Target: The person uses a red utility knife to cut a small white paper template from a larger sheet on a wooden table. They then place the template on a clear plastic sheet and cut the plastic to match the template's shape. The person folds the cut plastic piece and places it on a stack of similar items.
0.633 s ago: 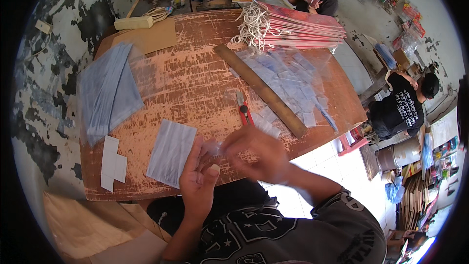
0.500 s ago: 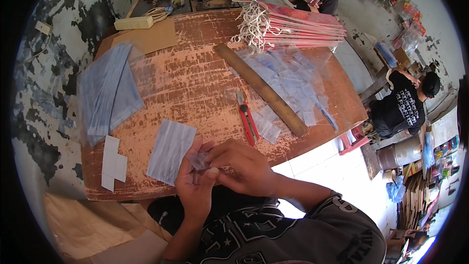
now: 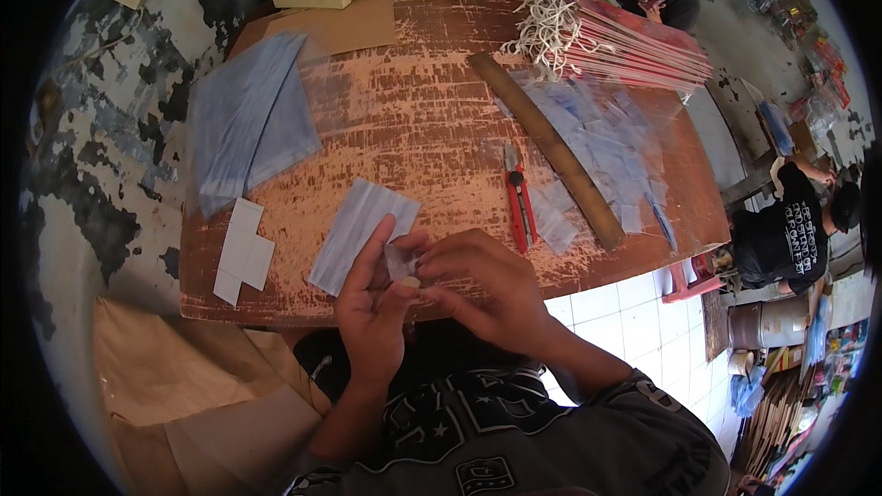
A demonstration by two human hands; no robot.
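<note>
Clear plastic piece (image 3: 401, 262) sits to the left of and nearer than a red utility knife (image 3: 520, 207), pinched in the thumb-and-finger grip of the left hand (image 3: 371, 298), as the right hand (image 3: 487, 285) curls its fingers just beside it, its own grip too obscured to tell. On the worn tabletop (image 3: 413, 119), a pale plastic sheet (image 3: 358, 231), white card cutout (image 3: 245, 255) and larger bluish sheets (image 3: 248, 129) lie left of the knife. To its right rest a brown strip (image 3: 551, 152) and scattered clear pieces (image 3: 602, 133), with red bundles (image 3: 638, 55) trailing white cords (image 3: 551, 32) beyond.
</note>
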